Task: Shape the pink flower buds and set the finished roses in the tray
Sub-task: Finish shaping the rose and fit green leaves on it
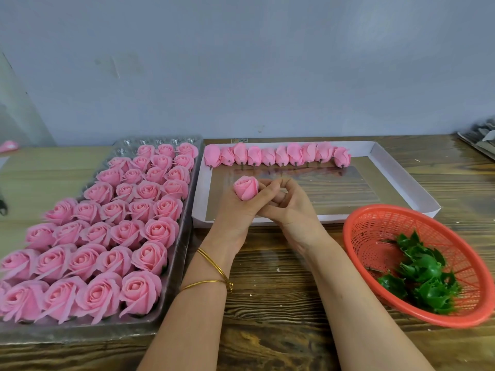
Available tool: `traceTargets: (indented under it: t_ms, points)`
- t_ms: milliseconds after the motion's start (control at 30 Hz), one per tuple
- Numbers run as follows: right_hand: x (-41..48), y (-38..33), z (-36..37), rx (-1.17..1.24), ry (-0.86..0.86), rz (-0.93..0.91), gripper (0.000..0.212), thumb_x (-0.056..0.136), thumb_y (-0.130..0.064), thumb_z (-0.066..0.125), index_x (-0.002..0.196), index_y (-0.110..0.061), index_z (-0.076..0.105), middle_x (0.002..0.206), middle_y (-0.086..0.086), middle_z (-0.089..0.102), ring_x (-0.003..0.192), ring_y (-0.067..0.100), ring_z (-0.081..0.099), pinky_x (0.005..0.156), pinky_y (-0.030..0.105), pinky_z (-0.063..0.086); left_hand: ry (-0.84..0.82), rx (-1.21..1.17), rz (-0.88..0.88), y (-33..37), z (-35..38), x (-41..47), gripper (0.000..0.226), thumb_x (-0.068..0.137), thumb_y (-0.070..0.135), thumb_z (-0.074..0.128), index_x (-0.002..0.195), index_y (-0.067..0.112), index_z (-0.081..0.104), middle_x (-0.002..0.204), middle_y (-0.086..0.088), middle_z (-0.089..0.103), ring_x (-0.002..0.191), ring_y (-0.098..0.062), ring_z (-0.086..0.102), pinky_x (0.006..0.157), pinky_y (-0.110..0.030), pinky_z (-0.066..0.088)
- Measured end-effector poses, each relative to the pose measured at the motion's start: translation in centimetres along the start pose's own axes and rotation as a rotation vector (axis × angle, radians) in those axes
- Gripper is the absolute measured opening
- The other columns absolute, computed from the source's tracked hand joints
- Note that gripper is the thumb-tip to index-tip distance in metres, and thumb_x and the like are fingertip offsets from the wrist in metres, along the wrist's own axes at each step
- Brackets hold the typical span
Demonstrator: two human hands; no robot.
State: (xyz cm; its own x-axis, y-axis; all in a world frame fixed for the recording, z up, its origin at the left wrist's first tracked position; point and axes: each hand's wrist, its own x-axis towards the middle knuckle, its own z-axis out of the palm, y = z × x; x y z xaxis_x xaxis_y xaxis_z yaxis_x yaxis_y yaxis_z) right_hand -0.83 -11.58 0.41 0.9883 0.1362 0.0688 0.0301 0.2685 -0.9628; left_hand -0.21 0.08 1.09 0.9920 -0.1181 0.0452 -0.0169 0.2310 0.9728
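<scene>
My left hand [235, 210] grips a pink flower bud [245, 187] upright above the near edge of the white box [401, 178]. My right hand [288, 203] sits close against the left one, fingers curled, fingertips touching the bud's side; I cannot tell if it pinches a petal. A row of several closed pink buds [277, 155] lies along the far side of the white box. On the left, a clear plastic tray [184, 231] is almost filled with opened pink roses [107, 231].
A red plastic basket [375, 226] with several green calyx pieces [420, 274] sits at the right on the wooden table [281, 303]. A grey wall runs behind. Dark papers lie at the far right edge [479, 140]. A pink object [9, 145] sits far left.
</scene>
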Motion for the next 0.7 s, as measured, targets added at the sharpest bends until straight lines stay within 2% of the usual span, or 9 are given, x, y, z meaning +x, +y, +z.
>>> traceTargets:
  t_ms: [100,200,267,367,467,533,600,700]
  points:
    - [0.0,0.0,0.0,-0.016,-0.012,0.001,0.051,0.075,0.02,0.068,0.116,0.0,0.044,0.108,0.018,0.072,0.105,0.033,0.068,0.092,0.04,0.056,0.037,0.013,0.001,-0.1,0.1,0.1,0.038,0.069,0.033,0.079,0.095,0.008,0.07,0.1,-0.02,0.07,0.099,-0.033,0.068,0.092,-0.049,0.053]
    - [0.0,0.2,0.0,-0.046,-0.023,-0.011,0.045,0.075,0.015,0.07,0.11,-0.003,0.049,0.108,0.015,0.073,0.106,0.031,0.069,0.097,0.043,0.053,0.062,0.049,0.018,-0.2,0.2,0.1,0.021,0.07,0.036,0.078,0.083,0.02,0.072,0.09,-0.012,0.072,0.093,-0.029,0.069,0.089,-0.046,0.054]
    - [0.0,0.0,-0.1,-0.03,-0.04,-0.006,0.043,0.072,0.008,0.069,0.109,-0.004,0.051,0.109,0.013,0.073,0.107,0.028,0.069,0.099,0.042,0.052,0.066,0.078,0.048,-0.3,0.2,0.2,0.015,0.076,0.034,0.076,0.081,0.02,0.072,0.085,-0.008,0.073,0.089,-0.023,0.07,0.082,-0.038,0.056]
    - [0.0,-0.2,-0.1,-0.052,-0.025,-0.02,0.039,0.07,-0.005,0.063,0.108,-0.003,0.057,0.109,0.007,0.074,0.106,0.022,0.069,0.098,0.039,0.051,0.104,0.142,0.104,-0.7,0.3,0.3,0.013,0.085,0.029,0.072,0.083,0.016,0.072,0.08,-0.001,0.074,0.079,-0.01,0.07,0.068,-0.018,0.053]
    - [-0.1,-0.3,0.1,-0.205,0.107,-0.14,0.026,0.069,-0.015,0.06,0.095,-0.013,0.064,0.095,-0.001,0.073,0.095,0.014,0.067,0.091,0.033,0.052,0.179,0.226,0.169,-0.7,0.6,0.4,0.012,0.085,0.027,0.071,0.074,0.025,0.067,0.068,0.009,0.068,0.066,0.0,0.064,0.058,-0.01,0.047]
    - [0.0,-0.7,0.3,-0.245,0.18,-0.218,0.019,0.073,-0.019,0.059,0.09,-0.017,0.067,0.086,-0.006,0.068,0.086,0.007,0.062,0.081,0.022,0.05,0.238,0.296,0.243,-0.9,0.5,0.5,0.015,0.086,0.024,0.07,0.077,0.012,0.065,0.067,-0.002,0.065,0.064,-0.007,0.06,0.058,-0.017,0.048]
    - [0.2,-1.3,0.6,-0.238,0.196,-0.277,0.011,0.084,-0.014,0.062,0.091,-0.012,0.069,0.084,-0.004,0.066,0.078,0.002,0.06,0.071,0.014,0.048,0.237,0.34,0.278,-0.9,0.5,0.4,0.02,0.087,0.026,0.068,0.078,0.008,0.064,0.072,-0.008,0.065,0.064,-0.014,0.062,0.061,-0.025,0.051]
    - [0.4,-1.7,1.3,-0.299,0.166,-0.325,0.014,0.096,-0.006,0.057,0.091,-0.009,0.07,0.08,-0.004,0.067,0.074,-0.002,0.062,0.064,0.012,0.048,0.232,0.422,0.299,-0.8,0.8,0.2,0.025,0.085,0.043,0.057,0.072,0.022,0.063,0.061,-0.001,0.062,0.057,-0.003,0.06,0.052,-0.018,0.049]
